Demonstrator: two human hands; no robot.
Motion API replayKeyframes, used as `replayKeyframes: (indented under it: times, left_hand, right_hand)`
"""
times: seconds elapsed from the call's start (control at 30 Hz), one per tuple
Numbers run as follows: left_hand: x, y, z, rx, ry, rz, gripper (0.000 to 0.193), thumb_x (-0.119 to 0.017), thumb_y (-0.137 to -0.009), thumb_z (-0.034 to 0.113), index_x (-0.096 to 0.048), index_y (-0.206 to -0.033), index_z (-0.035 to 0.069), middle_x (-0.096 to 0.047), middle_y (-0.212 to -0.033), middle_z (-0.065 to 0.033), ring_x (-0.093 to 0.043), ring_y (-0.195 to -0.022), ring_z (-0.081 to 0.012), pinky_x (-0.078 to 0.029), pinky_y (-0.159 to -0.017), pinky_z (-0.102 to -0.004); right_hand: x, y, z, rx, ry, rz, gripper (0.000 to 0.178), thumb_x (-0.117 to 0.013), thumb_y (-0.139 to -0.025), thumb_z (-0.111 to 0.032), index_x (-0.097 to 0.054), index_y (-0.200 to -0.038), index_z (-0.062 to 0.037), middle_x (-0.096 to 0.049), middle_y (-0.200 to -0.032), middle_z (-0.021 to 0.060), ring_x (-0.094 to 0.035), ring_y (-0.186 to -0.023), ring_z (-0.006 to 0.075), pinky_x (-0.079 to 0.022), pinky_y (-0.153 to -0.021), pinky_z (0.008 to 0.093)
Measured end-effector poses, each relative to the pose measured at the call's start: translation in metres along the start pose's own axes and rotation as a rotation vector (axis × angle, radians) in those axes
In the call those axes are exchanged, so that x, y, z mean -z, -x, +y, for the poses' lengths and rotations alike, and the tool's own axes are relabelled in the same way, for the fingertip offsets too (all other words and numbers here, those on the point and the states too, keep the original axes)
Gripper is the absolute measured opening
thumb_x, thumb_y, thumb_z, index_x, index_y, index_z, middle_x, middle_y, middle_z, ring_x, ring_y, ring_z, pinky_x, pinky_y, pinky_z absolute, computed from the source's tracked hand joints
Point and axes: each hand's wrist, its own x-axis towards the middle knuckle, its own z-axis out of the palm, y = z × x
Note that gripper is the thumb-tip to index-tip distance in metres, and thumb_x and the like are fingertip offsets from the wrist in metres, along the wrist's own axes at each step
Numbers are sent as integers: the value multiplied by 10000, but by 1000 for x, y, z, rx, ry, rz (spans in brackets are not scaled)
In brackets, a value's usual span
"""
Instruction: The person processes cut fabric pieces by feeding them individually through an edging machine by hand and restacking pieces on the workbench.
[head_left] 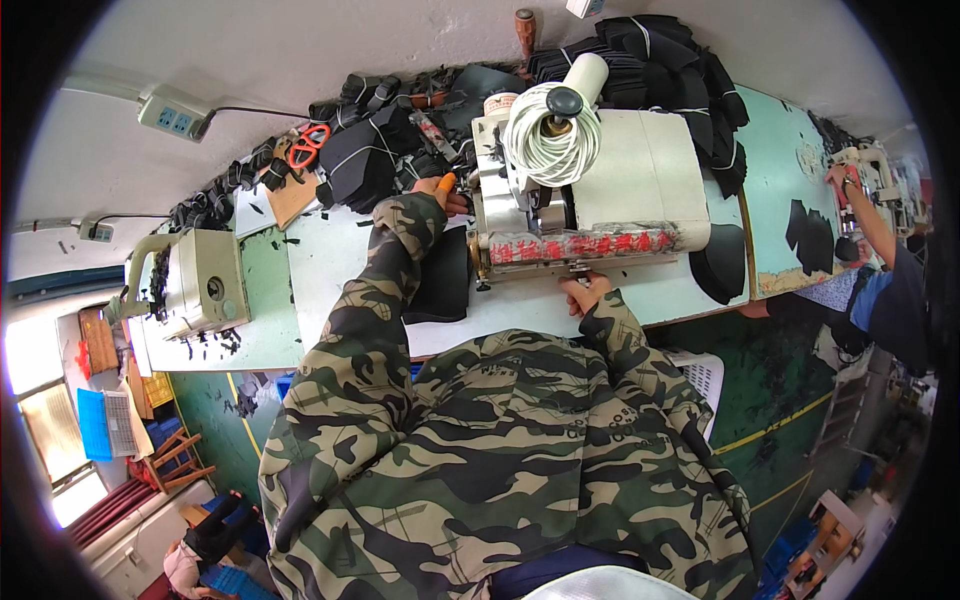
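Beside the machine, that black piece looks light, bendy; I'd grab its edge. Left hand, right hand: can't tell either grip.

Head-worn fisheye looks down over the camouflage jacket onto the workbench close below; its view reaches the wall.

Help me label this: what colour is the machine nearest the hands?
The machine is mostly cream, best seen in the head view.

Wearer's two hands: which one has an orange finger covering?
The left hand: an orange covering sits on one of its fingers; the right hand shows none.
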Motion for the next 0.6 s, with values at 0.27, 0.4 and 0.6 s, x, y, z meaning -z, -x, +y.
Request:
replayKeyframes:
  times: [0.27,0.4,0.6]
  left_hand:
    - [8,5,-2,-64,119,-38,259,-443,-906,140,-485,-1111,-13,-631,-912,-173,-656,-758,-241,-543,-589,-282]
    - [12,18,3,-325,-238,-6,288,-501,-875,151,-491,-1129,15,-627,-934,-165,-648,-773,-258,-535,-616,-301]
    - [18,111,50,-84,-1493,-263,465,-527,-836,376,-452,-1200,97,-578,-1053,-171,-573,-923,-355,-450,-790,-425]
  right_hand:
    - [-2,-2,3,13,12,8,271,-637,-745,-260,-559,-824,-13,-525,-559,29,-497,-409,114,-367,-370,248]
    - [1,-4,6,18,1,1,271,-638,-745,-261,-561,-828,-15,-524,-557,30,-496,-405,115,-365,-368,248]
    - [3,-8,12,22,2,0,262,-625,-759,-257,-567,-857,-21,-526,-568,33,-495,-405,113,-363,-366,247]
